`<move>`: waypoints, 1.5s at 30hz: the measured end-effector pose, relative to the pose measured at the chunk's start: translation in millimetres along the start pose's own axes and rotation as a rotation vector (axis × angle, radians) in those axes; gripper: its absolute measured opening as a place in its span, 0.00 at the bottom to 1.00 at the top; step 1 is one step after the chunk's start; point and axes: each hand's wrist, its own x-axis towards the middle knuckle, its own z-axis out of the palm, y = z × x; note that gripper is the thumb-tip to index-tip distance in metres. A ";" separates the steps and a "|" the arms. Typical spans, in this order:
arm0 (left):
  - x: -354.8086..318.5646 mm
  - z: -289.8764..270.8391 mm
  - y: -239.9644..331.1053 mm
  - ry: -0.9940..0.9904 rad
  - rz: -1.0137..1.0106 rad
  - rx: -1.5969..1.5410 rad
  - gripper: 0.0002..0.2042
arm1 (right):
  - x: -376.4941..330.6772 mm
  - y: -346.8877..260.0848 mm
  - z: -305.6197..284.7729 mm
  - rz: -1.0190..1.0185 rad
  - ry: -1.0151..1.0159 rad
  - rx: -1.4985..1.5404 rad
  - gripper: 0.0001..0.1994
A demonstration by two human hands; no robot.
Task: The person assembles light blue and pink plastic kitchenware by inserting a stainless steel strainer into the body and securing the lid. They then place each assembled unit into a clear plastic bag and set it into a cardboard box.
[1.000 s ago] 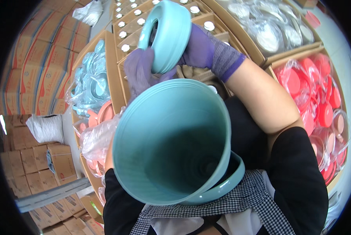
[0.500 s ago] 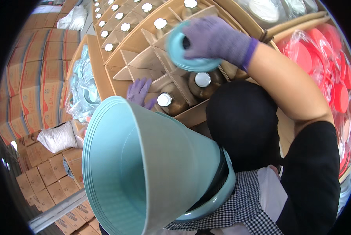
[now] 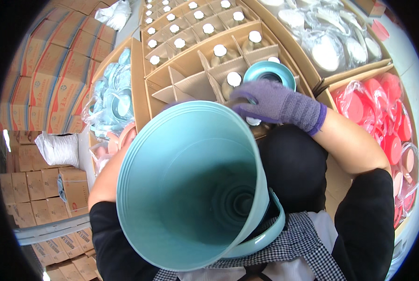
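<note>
A large blue-green plastic tapered shell (image 3: pixel 186 187) with a side handle (image 3: pixel 265 234) stands close in front of me, its wide mouth facing up at me. Behind its far left rim only a sliver of purple glove shows of my left hand (image 3: pixel 179 102); the shell hides the fingers. My right hand (image 3: pixel 270 104), in a purple-grey glove, is beside the shell's far right rim. Its fingers are bent and apart, a little blurred, with nothing visible in them. Just beyond it a blue-green round plastic piece (image 3: pixel 288 75) with a dark centre lies over the bottle carton.
White-capped glass bottles (image 3: pixel 219 50) stand in a carton with cardboard dividers (image 3: pixel 188 86). Around it are cartons of bagged blue (image 3: pixel 120 105), white (image 3: pixel 325 54) and red (image 3: pixel 382 100) plastic parts. Stacked boxes (image 3: pixel 41 91) line the left. My dark-clothed knee (image 3: pixel 293 173) is below my right hand.
The round piece has left my right hand and rests over the carton. That hand has come nearer the shell. The shell's mouth has turned up toward me, and my left hand is now mostly hidden.
</note>
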 end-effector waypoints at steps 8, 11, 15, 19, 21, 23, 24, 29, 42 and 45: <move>-38.0 -211.0 116.5 0.739 -0.084 -0.164 0.29 | 11.3 -26.9 16.9 0.092 -0.543 1.093 0.45; -89.4 -210.1 157.2 0.970 -0.026 0.123 0.28 | 23.3 -49.3 8.4 0.090 -0.365 1.369 0.51; -112.8 -159.5 183.7 1.028 -0.067 -0.119 0.32 | 30.7 -66.5 -39.7 -0.570 0.045 1.935 0.52; -119.0 -118.0 191.4 0.759 -0.151 -0.549 0.52 | 6.4 -60.6 -98.8 -1.063 -0.148 1.930 0.47; -122.2 -107.5 190.1 0.706 -0.071 -0.780 0.61 | -2.5 -61.6 -119.2 -0.980 0.135 1.633 0.43; -125.2 -101.1 187.5 0.646 0.013 -0.746 0.62 | -6.0 -67.6 -133.6 -0.970 0.154 1.456 0.38; -126.2 -98.9 185.6 0.653 0.037 -0.826 0.63 | -6.4 -73.2 -138.4 -0.958 0.164 1.414 0.36; -114.9 -84.8 183.0 0.839 0.108 -1.304 0.70 | -22.0 -113.8 -132.8 -0.714 0.340 1.234 0.29; -113.8 -59.1 156.6 0.714 0.032 -1.196 0.54 | -92.1 -174.6 -65.5 -0.202 0.383 0.267 0.44; -117.3 -68.6 146.1 0.559 0.019 -1.170 0.48 | -91.9 -158.4 -68.2 -0.315 0.407 0.035 0.40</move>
